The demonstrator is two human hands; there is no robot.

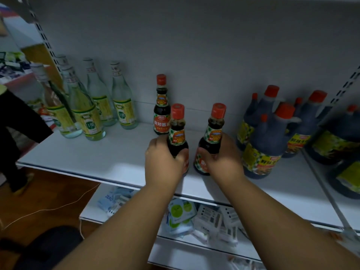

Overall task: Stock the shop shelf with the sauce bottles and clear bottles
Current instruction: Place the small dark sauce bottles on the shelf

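My left hand (164,162) grips a small dark sauce bottle (177,131) with a red cap, upright on the white shelf (97,154). My right hand (222,158) grips a second matching sauce bottle (213,133) just to its right, also upright on the shelf. A third small sauce bottle (161,108) stands behind them near the back wall. Several clear glass bottles (93,108) with yellow-green labels stand in a group at the shelf's left end.
Several large dark sauce jugs (266,137) with red caps crowd the shelf's right side, close to my right hand. The lower shelf (194,217) holds small packets and boxes. A person's dark clothing (13,133) shows at the left. A thin cable (58,207) lies on the wooden floor.
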